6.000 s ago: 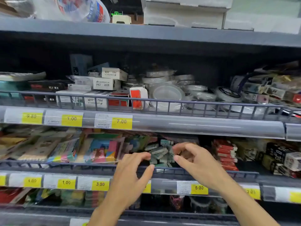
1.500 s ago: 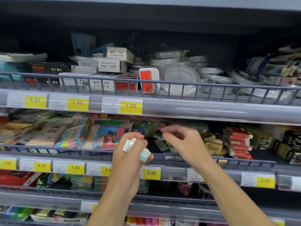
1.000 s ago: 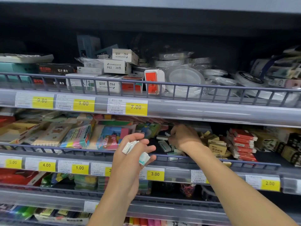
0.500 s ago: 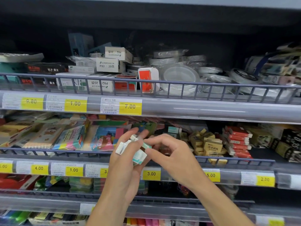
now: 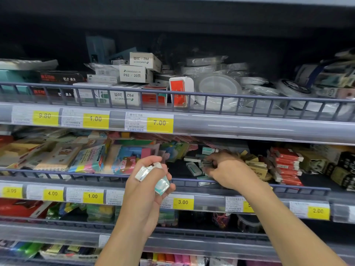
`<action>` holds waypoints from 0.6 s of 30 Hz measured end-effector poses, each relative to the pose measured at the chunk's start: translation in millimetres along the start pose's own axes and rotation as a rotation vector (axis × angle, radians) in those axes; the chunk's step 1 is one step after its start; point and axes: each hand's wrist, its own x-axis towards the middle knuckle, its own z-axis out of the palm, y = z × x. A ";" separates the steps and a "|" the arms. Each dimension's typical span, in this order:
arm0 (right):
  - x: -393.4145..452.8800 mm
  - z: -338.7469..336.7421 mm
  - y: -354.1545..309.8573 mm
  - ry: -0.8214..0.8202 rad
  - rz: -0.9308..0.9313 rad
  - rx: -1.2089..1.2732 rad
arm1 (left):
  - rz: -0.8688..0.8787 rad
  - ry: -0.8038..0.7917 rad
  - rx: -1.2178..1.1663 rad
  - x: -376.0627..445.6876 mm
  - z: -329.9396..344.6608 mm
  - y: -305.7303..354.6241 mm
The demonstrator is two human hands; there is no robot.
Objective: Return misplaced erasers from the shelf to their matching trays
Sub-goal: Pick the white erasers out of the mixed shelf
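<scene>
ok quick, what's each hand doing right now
Left hand: grips a bunch of small white-and-teal wrapped erasers.
Right hand: fingers curled among loose erasers on the shelf; grip cannot be told.

Dim overall, deep shadow under upper shelf; glare streaks on price rail; edges blurred, wide-angle curved.

head cam | faces shelves straight on | close – arm's reach
</scene>
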 end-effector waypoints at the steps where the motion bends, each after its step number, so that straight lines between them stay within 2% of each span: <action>1: 3.3 -0.4 -2.3 -0.035 0.004 -0.004 | -0.001 0.000 0.004 -0.5 -0.4 0.1; 6: 13.0 -5.8 -8.0 -0.141 0.021 -0.052 | -0.013 0.006 0.019 -2.2 1.4 -1.1; 11: 12.6 -15.0 -4.3 -0.109 -0.011 -0.020 | -0.014 0.019 0.023 -4.0 5.3 1.0; 14: -5.3 -14.6 4.1 0.051 -0.065 0.292 | -0.017 0.045 0.006 -4.9 6.9 1.3; 16: -23.5 -8.1 3.7 0.152 -0.231 0.598 | -0.029 0.051 -0.023 -5.6 8.2 0.0; 18: -41.0 -1.5 -5.2 0.138 -0.406 0.795 | -0.052 0.045 -0.063 -6.6 10.8 -1.5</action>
